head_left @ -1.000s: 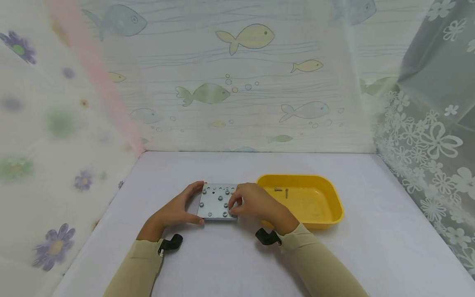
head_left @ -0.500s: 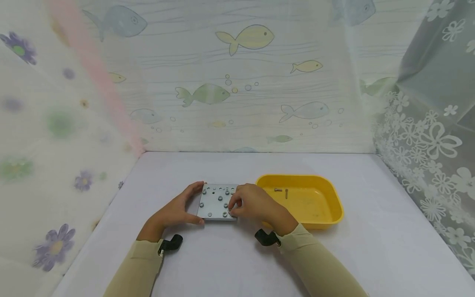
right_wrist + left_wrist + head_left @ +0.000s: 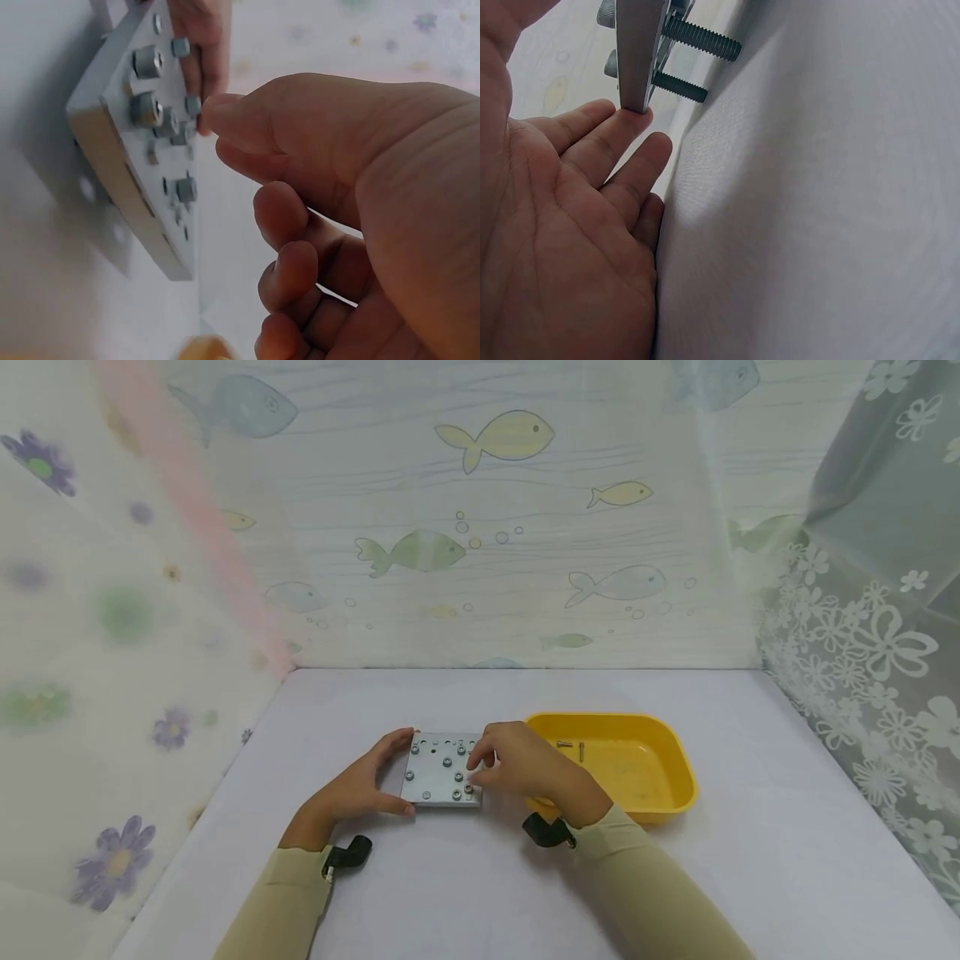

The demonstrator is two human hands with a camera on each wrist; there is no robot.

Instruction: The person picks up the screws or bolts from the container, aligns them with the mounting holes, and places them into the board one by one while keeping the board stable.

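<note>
One screw head at the near right corner of the metal plate now shows uncovered on my head feed, where half a second ago the right hand had its fingers over it. That hand has drawn back a little toward the yellow tray, thumb and forefinger just beside the corner; the right wrist feed shows me the other fingers loosely bent, with nothing in them that I can make out. I read this as a release: the corner screw seems to be in its hole, though from here I can't tell how tightly it sits. The left hand hasn't budged, fingers at the far edge and thumb at the near edge, gripping the left end of the plate, which is over the table to the left of the tray. Through the left wrist camera I get two threaded shanks poking from the plate's underside, so at least some screws pass right through. Two loose screws still lie in the tray and a bare hole shows on the plate, so I judge the fitting well along but unfinished.
</note>
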